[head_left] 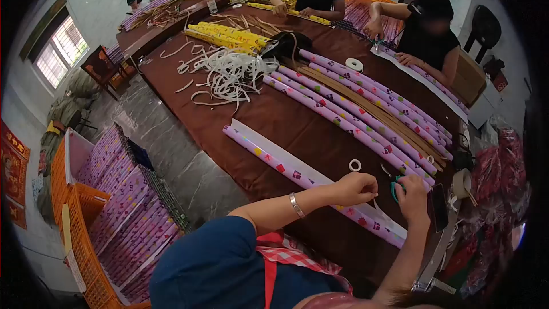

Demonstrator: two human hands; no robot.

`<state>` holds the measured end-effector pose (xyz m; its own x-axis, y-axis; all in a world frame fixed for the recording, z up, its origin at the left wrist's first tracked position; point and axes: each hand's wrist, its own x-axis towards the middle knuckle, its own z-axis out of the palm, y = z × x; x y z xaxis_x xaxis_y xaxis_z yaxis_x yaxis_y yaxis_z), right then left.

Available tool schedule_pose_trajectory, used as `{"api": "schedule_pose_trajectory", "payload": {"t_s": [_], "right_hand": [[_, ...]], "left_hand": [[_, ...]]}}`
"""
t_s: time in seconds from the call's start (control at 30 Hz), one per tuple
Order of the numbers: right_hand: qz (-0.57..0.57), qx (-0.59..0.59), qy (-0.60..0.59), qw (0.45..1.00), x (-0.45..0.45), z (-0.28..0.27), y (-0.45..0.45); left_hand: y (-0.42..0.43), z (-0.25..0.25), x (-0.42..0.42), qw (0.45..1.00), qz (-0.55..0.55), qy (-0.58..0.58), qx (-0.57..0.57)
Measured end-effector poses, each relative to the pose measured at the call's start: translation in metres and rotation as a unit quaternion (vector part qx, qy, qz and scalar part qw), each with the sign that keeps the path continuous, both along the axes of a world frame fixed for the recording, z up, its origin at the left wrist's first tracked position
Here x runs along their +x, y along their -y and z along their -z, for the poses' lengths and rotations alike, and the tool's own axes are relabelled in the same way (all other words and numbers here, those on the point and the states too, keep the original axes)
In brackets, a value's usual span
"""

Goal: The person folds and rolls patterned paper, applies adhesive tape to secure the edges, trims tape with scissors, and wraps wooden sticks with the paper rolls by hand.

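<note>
A roll of purple patterned wrapping paper (pixel 269 161) lies across the table edge before me, its white inner side showing along the far edge. My left hand (pixel 355 189), with a silver band at the wrist, is closed above this roll. Its fingertips pinch a thin pale strip (pixel 376 201), partly hidden. My right hand (pixel 413 195) grips scissors (pixel 394 187) with teal handles, blades pointing away from me. Just beyond my hands is a small tape roll (pixel 355 165). A dark phone (pixel 440 208) rests to the right of my right hand.
More purple rolls (pixel 343 117) and brown strips (pixel 374 113) lie beyond. White ribbon scraps (pixel 231 74) are heaped at left, near yellow rolls (pixel 226 35). An orange crate (pixel 86 246) full of rolls stands at lower left. Co-workers (pixel 432 40) sit across the table.
</note>
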<state>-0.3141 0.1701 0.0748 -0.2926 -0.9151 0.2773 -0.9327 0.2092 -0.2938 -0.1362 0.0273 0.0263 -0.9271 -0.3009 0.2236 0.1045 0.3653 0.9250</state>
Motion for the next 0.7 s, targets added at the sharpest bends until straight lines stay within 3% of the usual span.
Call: {"api": "schedule_pose_trajectory", "payload": {"t_s": [0.1,0.13,0.23,0.7], "right_hand": [[-0.029,-0.102,-0.012,0.994,0.048,-0.020,-0.017],[-0.013,-0.138,-0.011,0.990,0.056,-0.015,-0.023],[0.022,-0.091,-0.011,0.996,0.076,-0.015,-0.034],[0.063,-0.065,-0.058,0.994,0.107,0.004,-0.037]], "left_hand": [[0.001,0.002,-0.002,0.995,0.007,-0.031,-0.098],[-0.002,-0.001,-0.001,0.997,0.011,-0.018,-0.074],[-0.008,-0.005,-0.003,0.987,0.008,-0.044,-0.155],[-0.015,-0.008,0.011,0.983,0.017,-0.035,-0.182]]}}
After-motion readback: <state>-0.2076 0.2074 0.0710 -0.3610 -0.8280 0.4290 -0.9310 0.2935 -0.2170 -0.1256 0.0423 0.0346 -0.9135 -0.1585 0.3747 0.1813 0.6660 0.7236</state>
